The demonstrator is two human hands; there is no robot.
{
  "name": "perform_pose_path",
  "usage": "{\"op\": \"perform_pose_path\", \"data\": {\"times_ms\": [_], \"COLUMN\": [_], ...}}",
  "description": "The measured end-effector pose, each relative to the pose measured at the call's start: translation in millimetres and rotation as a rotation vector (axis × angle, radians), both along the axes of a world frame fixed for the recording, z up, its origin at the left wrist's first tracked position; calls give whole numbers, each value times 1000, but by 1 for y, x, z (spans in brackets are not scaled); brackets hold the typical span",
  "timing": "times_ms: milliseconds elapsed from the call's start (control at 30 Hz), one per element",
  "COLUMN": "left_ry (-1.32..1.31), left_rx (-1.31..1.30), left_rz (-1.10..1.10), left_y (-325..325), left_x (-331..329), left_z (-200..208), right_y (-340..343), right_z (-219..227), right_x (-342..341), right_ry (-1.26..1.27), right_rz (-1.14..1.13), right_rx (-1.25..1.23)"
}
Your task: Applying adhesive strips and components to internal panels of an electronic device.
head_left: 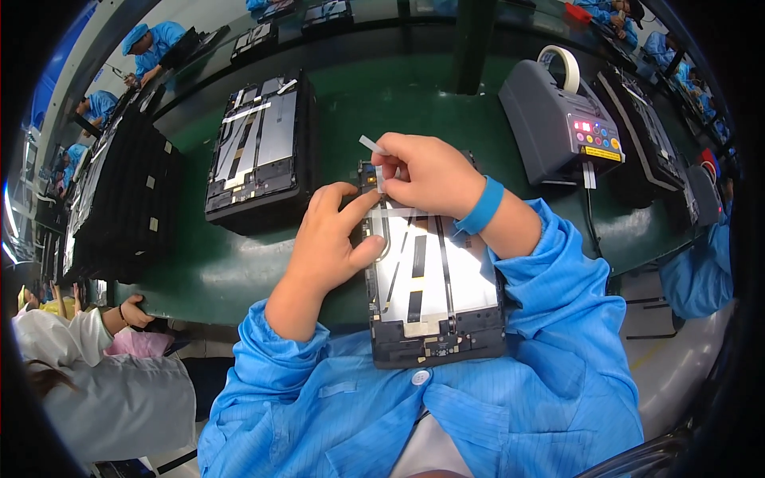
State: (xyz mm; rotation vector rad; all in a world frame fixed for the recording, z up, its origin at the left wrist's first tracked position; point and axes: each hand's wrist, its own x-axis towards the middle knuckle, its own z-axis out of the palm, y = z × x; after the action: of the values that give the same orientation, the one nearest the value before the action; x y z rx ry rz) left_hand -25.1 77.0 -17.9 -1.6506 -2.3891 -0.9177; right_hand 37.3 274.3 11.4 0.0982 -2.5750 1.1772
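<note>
1. Head view, looking down: an opened tablet [434, 279], its metal plate showing, lies in front of the person, over the near edge of a green desk [191, 279] and close against the blue jacket [319, 422].
2. Right hand [430, 175], with a blue wristband [480, 205]: fingers clamped together on a pale strip [371, 146] above the tablet's far left corner. One end sticks out to the left.
3. Left hand [328, 235]: thumb and index apart, the index fingertip down at the tablet's left edge, just beside the right fingertips. The hands hide much of that corner; whether the strip touches the tablet, I cannot tell.
4. Left of the hands: a stack of similar tablets [255, 151], then a taller dark stack [119, 199] farther left.
5. Right: a grey dispenser [542, 119] with a lit panel and a tape roll [570, 72]; another stack [641, 127] stands just beyond.
6. Behind: a dark post [470, 48] rises from the desk, blocking part of the background.
7. Around: a co-worker in blue [151, 48], far left; a person in pale clothes [119, 390], lower left, one hand on the desk edge.
</note>
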Motion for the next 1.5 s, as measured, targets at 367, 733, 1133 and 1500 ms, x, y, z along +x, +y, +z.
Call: {"op": "perform_pose_path", "data": {"times_ms": [367,733,1133,1500], "left_ry": [-2,14,-2,5], "left_rx": [-1,13,6,17], "left_rz": [-3,-6,-5,0], "left_y": [-2,-2,-3,-1], "left_x": [-1,-1,0,-1], "left_z": [0,-1,-1,-3], "right_y": [-4,-1,3,1], "right_z": [-5,-8,4,2], "right_x": [-2,-5,-2,-1], "right_ry": [-51,-118,-208,-141], "right_rz": [47,17,88,100], "right_rx": [37,-141,-135,-23]}}
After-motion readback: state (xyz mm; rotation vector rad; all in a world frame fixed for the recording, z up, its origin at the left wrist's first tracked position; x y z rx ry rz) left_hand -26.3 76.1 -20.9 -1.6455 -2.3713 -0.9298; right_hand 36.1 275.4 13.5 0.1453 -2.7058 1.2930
